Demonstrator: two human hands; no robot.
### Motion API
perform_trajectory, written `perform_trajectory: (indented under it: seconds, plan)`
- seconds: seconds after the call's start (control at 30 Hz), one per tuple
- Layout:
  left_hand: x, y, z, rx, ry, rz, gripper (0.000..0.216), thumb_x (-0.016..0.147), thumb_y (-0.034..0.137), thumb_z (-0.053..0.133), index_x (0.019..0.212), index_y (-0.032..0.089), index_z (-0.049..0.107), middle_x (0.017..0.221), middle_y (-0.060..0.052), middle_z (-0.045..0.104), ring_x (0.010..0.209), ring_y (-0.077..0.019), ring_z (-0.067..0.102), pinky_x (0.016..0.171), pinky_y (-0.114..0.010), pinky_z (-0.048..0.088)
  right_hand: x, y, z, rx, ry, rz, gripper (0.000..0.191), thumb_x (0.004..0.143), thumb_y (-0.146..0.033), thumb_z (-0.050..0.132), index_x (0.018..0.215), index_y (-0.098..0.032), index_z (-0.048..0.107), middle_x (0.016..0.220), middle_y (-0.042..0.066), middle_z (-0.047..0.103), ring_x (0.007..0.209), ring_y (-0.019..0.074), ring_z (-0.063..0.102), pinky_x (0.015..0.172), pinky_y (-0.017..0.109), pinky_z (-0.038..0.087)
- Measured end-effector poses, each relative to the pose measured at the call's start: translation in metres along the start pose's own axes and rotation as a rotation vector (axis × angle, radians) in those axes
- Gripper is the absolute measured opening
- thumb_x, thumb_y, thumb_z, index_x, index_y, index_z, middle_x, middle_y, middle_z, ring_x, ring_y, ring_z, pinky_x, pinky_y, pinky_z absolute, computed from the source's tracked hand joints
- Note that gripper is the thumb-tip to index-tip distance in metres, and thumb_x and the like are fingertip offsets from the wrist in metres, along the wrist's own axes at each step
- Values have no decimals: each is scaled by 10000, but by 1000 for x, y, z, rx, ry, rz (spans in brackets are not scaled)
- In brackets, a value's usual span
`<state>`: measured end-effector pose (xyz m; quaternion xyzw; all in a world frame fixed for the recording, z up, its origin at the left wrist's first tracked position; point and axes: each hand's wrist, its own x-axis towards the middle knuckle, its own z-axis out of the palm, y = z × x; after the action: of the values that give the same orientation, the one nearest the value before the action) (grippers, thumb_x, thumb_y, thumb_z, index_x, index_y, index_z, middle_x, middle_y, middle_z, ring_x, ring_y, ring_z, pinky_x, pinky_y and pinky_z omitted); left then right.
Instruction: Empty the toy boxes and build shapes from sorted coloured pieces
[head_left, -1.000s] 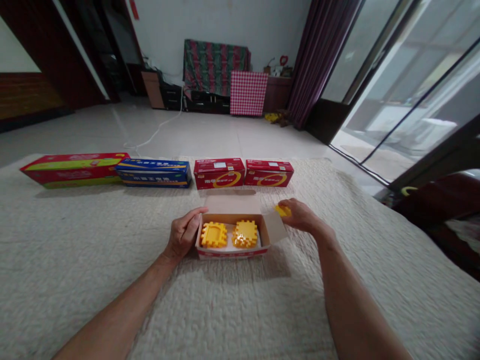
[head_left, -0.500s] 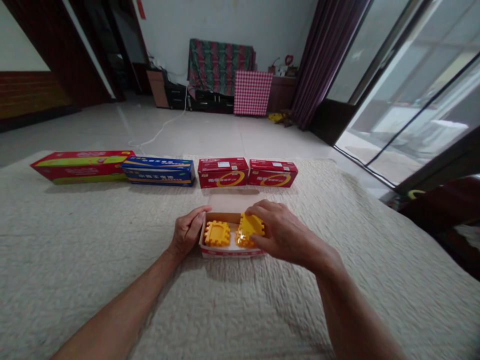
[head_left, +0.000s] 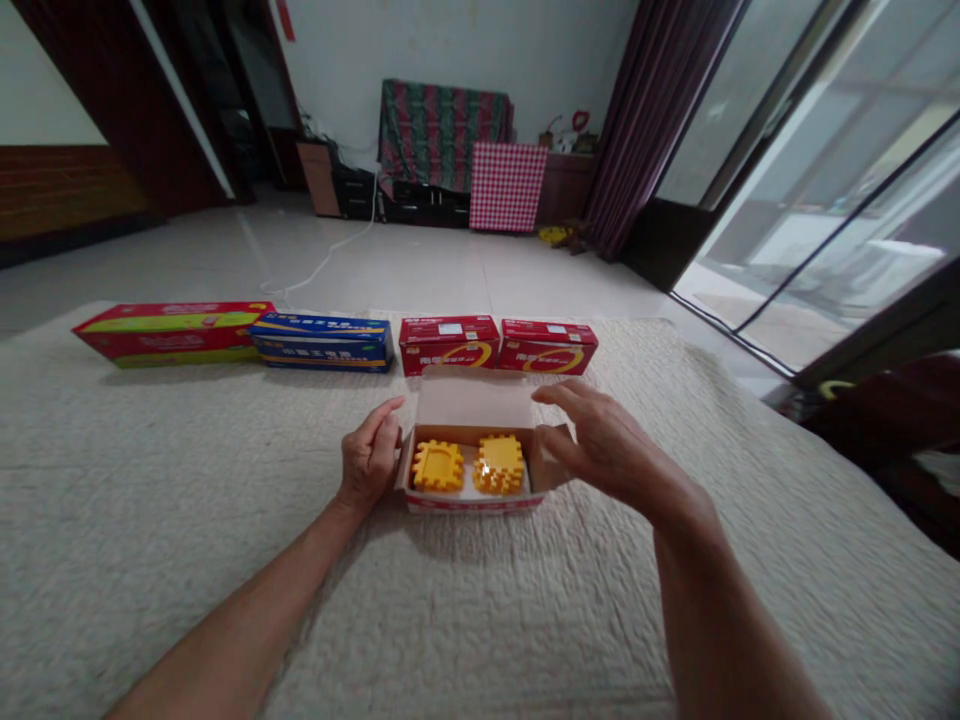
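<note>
1. The right hand, which half a second earlier lay over the open carton pressing a yellow piece down, has drawn off to the carton's right end and is now empty. The left hand has kept its place at the left end.
2. The right hand's fingers are spread and slightly bent, with the palm turned toward the carton. The thumb is close to the raised right end flap, though whether it touches cannot be told.
3. The left hand's fingers are loosely curled and hold nothing. The forefinger lifts toward the lid's corner and the knuckles sit just beside the carton's left wall.
4. The carton is small, with a red-and-white front wall and a plain brown inside. Its lid is folded back, away from the person. It lies mid-way across the cream quilted cover, between the two hands.
5. Two yellow plastic tiles with toothed edges sit side by side inside. The left tile shows a sunken, frame-like face. The right tile appears to rest on another and catches a glint of light.
6. Four shut boxes line the cover's far edge: a long red-and-green box, a blue box and two red boxes, the last two just behind the lid.
</note>
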<state>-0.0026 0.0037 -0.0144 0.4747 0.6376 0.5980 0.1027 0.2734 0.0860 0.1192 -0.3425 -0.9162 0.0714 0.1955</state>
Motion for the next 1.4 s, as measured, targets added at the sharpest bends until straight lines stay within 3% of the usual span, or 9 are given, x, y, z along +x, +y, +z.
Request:
perform_trajectory:
  seconds: [0.1, 0.2, 0.4, 0.5, 0.63, 0.8, 0.9, 1.1, 1.4]
  plan:
    - [6, -5, -1, -16, 102, -71, 450, 879, 399, 470, 1166, 118, 671, 568, 37, 526, 529, -114, 504, 558, -222, 424, -5, 15, 1, -59, 51, 92, 316, 840, -252, 537, 1124, -162, 645, 1119, 144, 674, 912, 255, 658, 797, 419, 520]
    - [9, -4, -2, -117, 91, -177, 456, 837, 440, 508, 1091, 109, 694, 577, 23, 558, 513, -115, 507, 514, -221, 411, -13, 23, 6, -88, 36, 236, 339, 834, -291, 540, 1109, -132, 657, 1036, 157, 694, 809, 243, 673, 719, 397, 525]
    - [11, 24, -8, -404, 121, -274, 449, 774, 455, 580, 1038, 109, 691, 579, 21, 585, 448, -95, 492, 434, -207, 363, -21, 1, 11, 160, 91, 274, 287, 849, -311, 526, 1039, -148, 665, 832, 85, 723, 653, 175, 662, 586, 298, 505]
    - [9, 39, -11, -445, 119, -235, 423, 771, 436, 595, 1026, 114, 695, 608, 9, 617, 480, -104, 530, 461, -212, 400, -21, -15, 14, 236, 149, 250, 291, 890, -350, 499, 1052, -163, 653, 835, 75, 730, 693, 179, 679, 604, 289, 505]
    - [4, 43, -11, -398, 17, -135, 363, 789, 394, 586, 995, 121, 706, 633, 0, 638, 507, -107, 544, 490, -218, 428, -20, -23, 22, 313, 93, 205, 300, 927, -342, 449, 1081, -171, 642, 869, 71, 740, 758, 185, 691, 666, 307, 516]
    - [2, 33, -6, -155, -117, 130, 301, 770, 302, 624, 1025, 160, 698, 748, 0, 653, 600, -106, 573, 609, -229, 487, -18, -12, 38, 303, 101, 155, 270, 812, -239, 558, 1061, -178, 642, 861, 54, 711, 753, 172, 665, 729, 330, 530]
    - [2, 31, -4, -44, -130, 241, 399, 745, 254, 643, 1139, 193, 654, 914, -18, 662, 679, -107, 583, 683, -251, 505, -16, 0, 48, 269, 177, 188, 398, 747, -236, 606, 1142, -191, 611, 1062, 110, 676, 895, 217, 657, 788, 386, 537]
    - [0, 28, 0, -85, -135, 64, 567, 761, 315, 638, 1309, 212, 534, 1221, -83, 618, 887, -168, 626, 707, -286, 525, -15, 19, 63, 440, 84, 376, 590, 732, -323, 649, 1294, -208, 512, 1309, 168, 584, 1086, 300, 626, 877, 484, 524]
    - [-3, 21, 3, -111, -159, -40, 362, 789, 372, 623, 1081, 164, 670, 1073, -69, 635, 875, -181, 632, 697, -284, 525, -16, 22, 66, 550, 17, 444, 467, 746, -283, 651, 1204, -219, 582, 1252, 125, 618, 1102, 262, 619, 889, 445, 520]
